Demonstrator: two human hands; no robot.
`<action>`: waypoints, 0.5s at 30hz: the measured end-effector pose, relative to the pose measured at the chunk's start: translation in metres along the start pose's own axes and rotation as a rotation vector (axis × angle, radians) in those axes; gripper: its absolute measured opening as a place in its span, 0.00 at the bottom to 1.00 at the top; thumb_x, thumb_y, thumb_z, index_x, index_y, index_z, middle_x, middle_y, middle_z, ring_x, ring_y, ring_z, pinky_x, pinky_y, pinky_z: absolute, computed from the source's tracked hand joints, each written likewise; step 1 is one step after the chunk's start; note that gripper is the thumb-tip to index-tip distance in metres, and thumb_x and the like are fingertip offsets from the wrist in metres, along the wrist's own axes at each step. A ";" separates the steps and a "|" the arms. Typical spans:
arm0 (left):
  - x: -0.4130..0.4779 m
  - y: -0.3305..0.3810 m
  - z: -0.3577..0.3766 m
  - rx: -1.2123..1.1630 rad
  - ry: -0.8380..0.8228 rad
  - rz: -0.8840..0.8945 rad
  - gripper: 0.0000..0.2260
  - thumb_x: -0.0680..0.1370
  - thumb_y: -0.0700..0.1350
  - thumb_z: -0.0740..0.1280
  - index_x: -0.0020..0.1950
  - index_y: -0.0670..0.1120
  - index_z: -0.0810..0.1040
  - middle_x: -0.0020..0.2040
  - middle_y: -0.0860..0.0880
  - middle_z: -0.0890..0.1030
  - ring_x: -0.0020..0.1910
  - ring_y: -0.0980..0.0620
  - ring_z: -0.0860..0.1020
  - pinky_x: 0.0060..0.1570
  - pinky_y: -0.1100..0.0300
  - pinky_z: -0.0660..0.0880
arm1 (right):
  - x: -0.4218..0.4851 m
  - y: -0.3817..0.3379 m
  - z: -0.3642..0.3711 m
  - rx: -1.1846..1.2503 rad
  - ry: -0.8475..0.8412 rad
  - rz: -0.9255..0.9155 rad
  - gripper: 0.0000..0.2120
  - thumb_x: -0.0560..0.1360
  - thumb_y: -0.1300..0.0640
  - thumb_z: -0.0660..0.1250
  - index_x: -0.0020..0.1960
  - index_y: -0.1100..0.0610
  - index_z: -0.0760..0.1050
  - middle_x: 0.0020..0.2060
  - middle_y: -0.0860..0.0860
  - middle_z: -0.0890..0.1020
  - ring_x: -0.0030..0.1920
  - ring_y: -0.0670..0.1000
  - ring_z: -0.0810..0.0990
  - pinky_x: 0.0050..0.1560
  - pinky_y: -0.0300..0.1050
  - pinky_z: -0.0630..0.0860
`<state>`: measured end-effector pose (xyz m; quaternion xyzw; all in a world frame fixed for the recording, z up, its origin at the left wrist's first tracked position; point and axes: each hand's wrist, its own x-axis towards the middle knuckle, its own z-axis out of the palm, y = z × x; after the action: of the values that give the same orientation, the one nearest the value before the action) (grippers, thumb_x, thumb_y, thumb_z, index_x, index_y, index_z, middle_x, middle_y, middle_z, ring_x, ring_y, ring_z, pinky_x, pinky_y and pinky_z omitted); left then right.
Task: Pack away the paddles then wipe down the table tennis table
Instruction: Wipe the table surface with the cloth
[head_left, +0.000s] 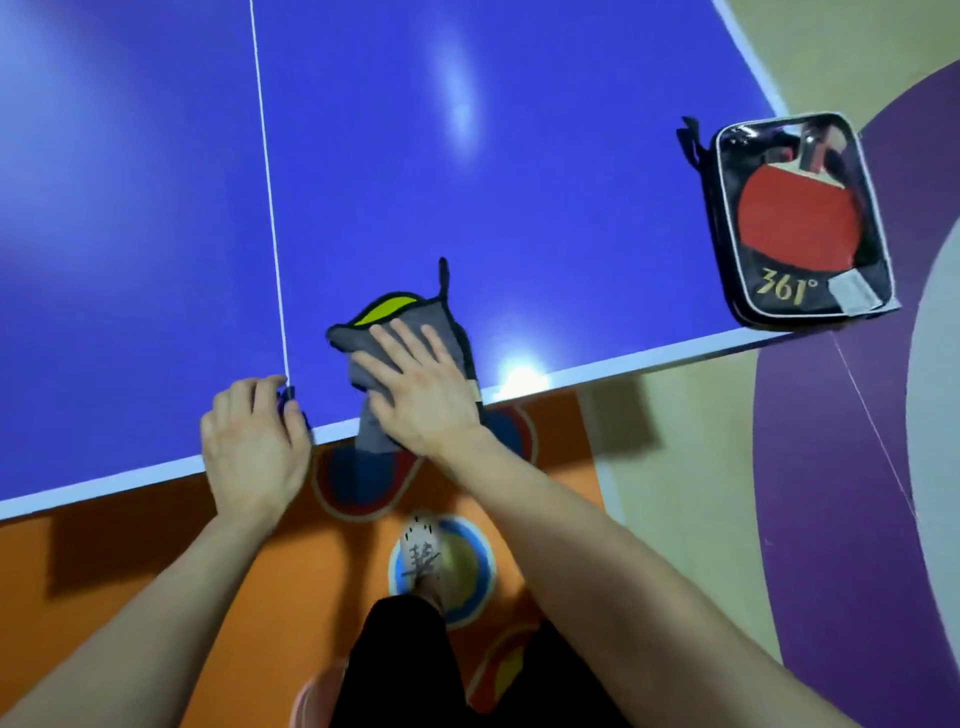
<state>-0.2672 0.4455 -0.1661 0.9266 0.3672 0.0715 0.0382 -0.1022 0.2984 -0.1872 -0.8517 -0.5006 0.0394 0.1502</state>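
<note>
Under the flat right hand (415, 387), the middle of the grey cloth (434, 312), covered from view. Below the grip, its tail draped past the edge of the table (519, 208) and partly lost behind the wrist. Just left of the grip, a small dark shape at the curled fingertips of the left hand (254, 447), too blurred to identify. Well right of the grip, inside the paddle case (779, 291), the handle of the red paddle (795, 213) broken up by glare; white tag (852, 293) too small to read. Table cropped at top and left, beyond the grip; both forearms cropped at bottom.
</note>
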 end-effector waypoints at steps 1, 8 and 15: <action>-0.009 0.014 0.004 -0.005 -0.024 0.017 0.18 0.83 0.51 0.58 0.67 0.43 0.77 0.61 0.41 0.77 0.60 0.37 0.74 0.59 0.38 0.72 | -0.024 0.041 -0.009 -0.014 0.061 0.057 0.26 0.83 0.44 0.62 0.80 0.45 0.74 0.85 0.51 0.68 0.86 0.56 0.61 0.86 0.61 0.53; -0.032 0.057 0.026 0.020 -0.074 -0.087 0.16 0.83 0.46 0.63 0.68 0.40 0.76 0.64 0.39 0.76 0.61 0.35 0.73 0.58 0.36 0.74 | -0.128 0.249 -0.080 -0.192 0.147 0.604 0.27 0.86 0.42 0.54 0.83 0.47 0.70 0.85 0.51 0.67 0.86 0.56 0.61 0.85 0.62 0.56; -0.016 0.007 -0.008 -0.123 -0.257 0.052 0.12 0.84 0.43 0.64 0.68 0.48 0.77 0.61 0.48 0.79 0.63 0.43 0.75 0.61 0.44 0.77 | -0.057 0.016 -0.006 -0.096 0.068 0.265 0.28 0.87 0.43 0.55 0.85 0.47 0.66 0.87 0.55 0.61 0.88 0.60 0.55 0.85 0.68 0.49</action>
<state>-0.2749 0.4293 -0.1587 0.9332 0.3301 -0.0247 0.1396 -0.1157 0.2400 -0.1911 -0.9174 -0.3796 0.0063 0.1197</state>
